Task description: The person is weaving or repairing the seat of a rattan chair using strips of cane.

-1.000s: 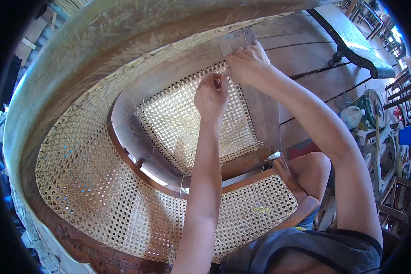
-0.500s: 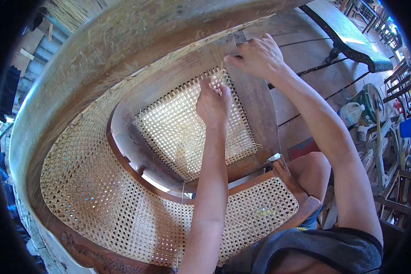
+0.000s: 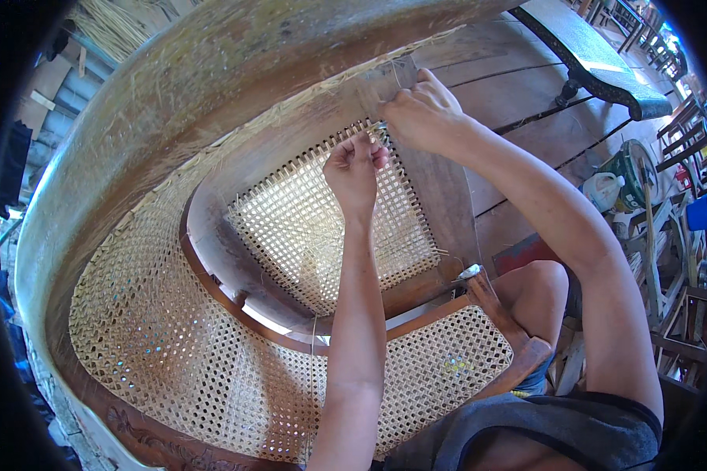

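Note:
A wooden chair frame (image 3: 236, 259) with woven cane panels lies in front of me. My left hand (image 3: 355, 171) is closed over the far corner of the cane seat panel (image 3: 322, 228), pinching a thin cane strand (image 3: 375, 132). My right hand (image 3: 421, 111) sits just beyond it on the wooden seat rail (image 3: 440, 196), fingers closed on the same strand at the rail's top corner. The curved cane back panel (image 3: 165, 345) wraps round the left and lower side. Both forearms rise from the lower edge.
A thick curved wooden rail (image 3: 173, 102) arcs across the top. Wooden floorboards (image 3: 542, 118) lie to the right, with a dark bench (image 3: 597, 55), a white jug (image 3: 602, 191) and several wooden chair frames (image 3: 683, 306). My bent knee (image 3: 538, 286) is beside the chair.
Both hands have shifted slightly toward the far corner of the seat panel. My right hand pulled up onto the rail, drawing the strand tighter.

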{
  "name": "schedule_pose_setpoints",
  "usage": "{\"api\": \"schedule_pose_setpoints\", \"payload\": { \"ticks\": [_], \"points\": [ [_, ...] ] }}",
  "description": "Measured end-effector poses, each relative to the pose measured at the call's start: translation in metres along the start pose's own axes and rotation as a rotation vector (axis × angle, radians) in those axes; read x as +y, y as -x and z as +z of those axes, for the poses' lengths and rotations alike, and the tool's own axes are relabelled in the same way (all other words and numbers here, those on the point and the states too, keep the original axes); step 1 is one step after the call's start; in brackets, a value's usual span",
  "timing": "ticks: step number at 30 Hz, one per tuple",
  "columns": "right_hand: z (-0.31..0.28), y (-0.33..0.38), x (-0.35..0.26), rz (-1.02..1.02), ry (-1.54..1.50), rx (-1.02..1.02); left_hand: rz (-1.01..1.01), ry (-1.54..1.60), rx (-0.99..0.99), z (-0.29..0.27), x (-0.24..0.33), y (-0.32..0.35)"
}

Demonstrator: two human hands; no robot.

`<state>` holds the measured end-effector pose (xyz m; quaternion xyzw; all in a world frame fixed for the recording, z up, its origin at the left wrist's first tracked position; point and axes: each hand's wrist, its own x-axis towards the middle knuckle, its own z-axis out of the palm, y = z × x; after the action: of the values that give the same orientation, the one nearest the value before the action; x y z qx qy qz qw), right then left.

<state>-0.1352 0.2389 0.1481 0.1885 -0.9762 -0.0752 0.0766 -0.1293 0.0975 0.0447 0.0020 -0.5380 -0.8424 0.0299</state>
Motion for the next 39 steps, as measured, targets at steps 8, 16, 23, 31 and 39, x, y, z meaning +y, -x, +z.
{"api": "schedule_pose_setpoints", "payload": {
  "ticks": [8,16,23,31,39],
  "points": [
    [-0.008,-0.011,-0.010,-0.136,0.060,-0.020,0.027,-0.023,0.013,-0.004,-0.004,-0.002],
    [-0.008,-0.022,-0.003,-0.048,-0.054,-0.158,0.088,-0.035,0.022,-0.007,-0.007,-0.002],
    [-0.005,-0.026,0.006,-0.050,-0.137,-0.195,0.102,-0.120,0.113,0.003,-0.005,0.001],
    [-0.011,-0.044,0.021,-0.081,-0.318,-0.280,0.177,-0.400,0.045,0.000,0.007,-0.003],
    [0.006,-0.041,0.025,-0.047,-0.384,-0.221,0.255,-0.578,0.034,-0.009,0.002,-0.007]
  ]
}}
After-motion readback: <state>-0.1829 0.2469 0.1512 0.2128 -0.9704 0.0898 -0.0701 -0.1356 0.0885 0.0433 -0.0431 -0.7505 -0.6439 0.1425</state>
